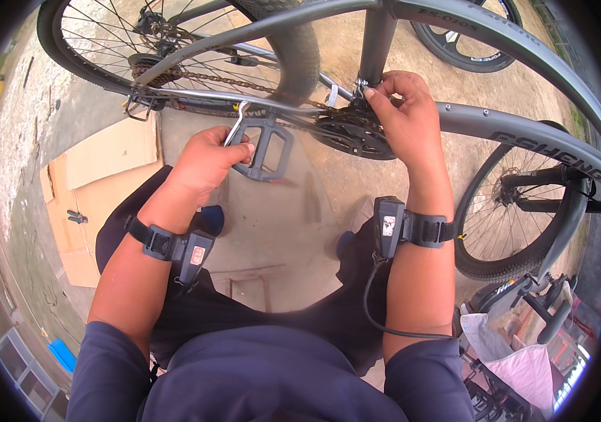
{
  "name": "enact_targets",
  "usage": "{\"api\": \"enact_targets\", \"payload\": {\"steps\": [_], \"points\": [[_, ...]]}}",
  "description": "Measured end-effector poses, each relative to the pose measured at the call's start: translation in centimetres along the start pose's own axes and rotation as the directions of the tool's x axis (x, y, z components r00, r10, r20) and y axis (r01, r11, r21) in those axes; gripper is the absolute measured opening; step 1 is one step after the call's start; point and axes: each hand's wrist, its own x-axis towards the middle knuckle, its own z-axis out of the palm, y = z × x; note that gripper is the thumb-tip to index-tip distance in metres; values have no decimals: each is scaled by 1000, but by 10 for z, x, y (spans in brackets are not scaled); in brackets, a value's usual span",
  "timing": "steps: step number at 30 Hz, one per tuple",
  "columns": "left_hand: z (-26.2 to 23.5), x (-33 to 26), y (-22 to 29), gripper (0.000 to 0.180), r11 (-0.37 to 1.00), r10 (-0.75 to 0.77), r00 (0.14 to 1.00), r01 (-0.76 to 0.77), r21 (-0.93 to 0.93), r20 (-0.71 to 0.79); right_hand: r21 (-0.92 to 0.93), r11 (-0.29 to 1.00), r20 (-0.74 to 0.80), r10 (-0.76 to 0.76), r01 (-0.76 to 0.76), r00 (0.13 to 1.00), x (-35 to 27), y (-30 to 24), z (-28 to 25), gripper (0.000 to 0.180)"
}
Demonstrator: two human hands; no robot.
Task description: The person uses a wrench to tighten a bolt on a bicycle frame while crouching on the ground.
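The person crouches beside a grey bicycle frame (526, 126) and works at its drivetrain. The left hand (209, 162) is clenched around the silver crank arm (236, 126) just above the black platform pedal (267, 148), apparently so that the crank can be held steady or turned by hand. The right hand (402, 112) is up at the foot of the seat tube (376, 42), its fingertips pinched on a small fitting there, right above the black chainring (350, 133); what the fitting is cannot be told, though it sits where a front derailleur would. The chain (223, 81) runs from the chainring back to the rear wheel (174, 49), which fills the upper left of the view. Both wrists carry black strapped-on devices, the right one trailing a cable. Flattened cardboard (103, 176) lies on the concrete to the person's left, and the front wheel (504, 218) and a second bicycle stand at the right.
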Motion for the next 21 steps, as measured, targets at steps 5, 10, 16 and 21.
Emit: {"api": "enact_targets", "payload": {"steps": [5,10,16,21], "points": [[11,29,-52,27,984,123,987,-108,141,-106,-24,999,-11,-31,31,999,-2,-1,0,18],[18,43,-75,26,977,76,974,-31,210,-212,-26,1000,-17,-2,1,1000,-3,-4,-1,18],[25,62,-97,29,780,51,946,163,604,-322,-40,999,-36,-32,31,999,-3,-5,4,18],[50,69,-111,33,749,42,940,195,633,-339,-24,1000,-39,14,-15,999,-5,-8,2,18]]}}
